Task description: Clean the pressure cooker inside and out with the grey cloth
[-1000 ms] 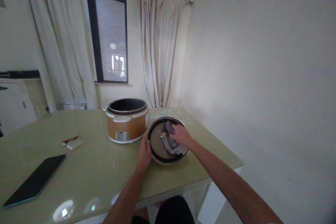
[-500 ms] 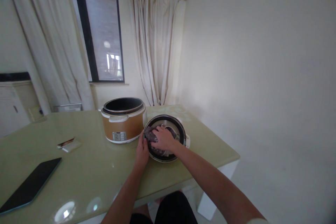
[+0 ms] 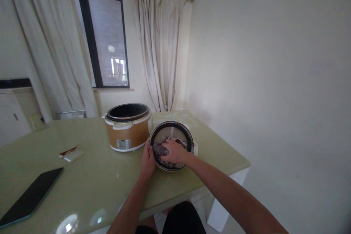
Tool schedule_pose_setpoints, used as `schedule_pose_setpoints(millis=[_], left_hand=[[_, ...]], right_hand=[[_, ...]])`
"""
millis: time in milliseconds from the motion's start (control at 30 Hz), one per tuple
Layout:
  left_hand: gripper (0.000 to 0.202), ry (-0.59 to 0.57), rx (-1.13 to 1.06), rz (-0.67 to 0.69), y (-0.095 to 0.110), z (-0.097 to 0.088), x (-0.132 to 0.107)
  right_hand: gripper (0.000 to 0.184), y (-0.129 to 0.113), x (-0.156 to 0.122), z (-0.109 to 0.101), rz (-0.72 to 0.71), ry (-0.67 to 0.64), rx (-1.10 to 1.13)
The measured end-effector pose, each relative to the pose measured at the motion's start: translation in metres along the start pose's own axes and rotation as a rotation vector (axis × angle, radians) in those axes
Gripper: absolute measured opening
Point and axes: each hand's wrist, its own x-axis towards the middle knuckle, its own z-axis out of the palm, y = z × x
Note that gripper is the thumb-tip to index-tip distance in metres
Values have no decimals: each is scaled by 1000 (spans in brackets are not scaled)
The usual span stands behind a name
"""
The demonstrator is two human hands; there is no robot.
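A round cooker lid point(image 3: 171, 127) with a dark rim and a shiny metal inner face is tilted toward me near the right side of the table. My left hand point(image 3: 148, 159) grips its left edge, fingers partly hidden behind the rim. Pressed against the inner face, my right hand point(image 3: 174, 151) has its fingers closed on a bunched grey-brown cloth point(image 3: 160, 149). Part of the cloth spreads under the palm toward the lid's lower edge. Just left of the lid stands the orange and white rice cooker body point(image 3: 127, 131), open at the top with a dark inner pot.
The glossy green table point(image 3: 90, 175) has its right corner close to the white wall. A dark flat board point(image 3: 31, 195) lies at the left, with small packets point(image 3: 71, 153) behind it. Curtains point(image 3: 161, 44) and a window point(image 3: 108, 40) are at the back.
My right hand has slid the cloth slightly down and to the right across the lid's inner face, uncovering its upper part. The left hand keeps its hold on the edge.
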Motion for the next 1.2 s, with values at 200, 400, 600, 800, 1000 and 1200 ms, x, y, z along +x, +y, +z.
schedule_pose_setpoints(millis=[200, 400, 600, 800, 1000, 1200], left_hand=[[55, -7, 2, -19, 6, 0, -1], [54, -12, 6, -16, 6, 0, -1], [53, -17, 8, 5, 3, 1, -1], [54, -11, 4, 14, 1, 3, -1], [55, -10, 6, 2, 6, 2, -2], [55, -12, 9, 14, 6, 3, -3]], right_hand=[[52, 11, -9, -1, 39, -18, -19], [58, 19, -14, -9, 84, -30, -60], [62, 29, -15, -17, 131, -26, -74], [56, 37, -16, -23, 213, -5, -99], [49, 37, -12, -31, 318, 37, -140], [40, 36, 9, -44, 480, 84, -202]])
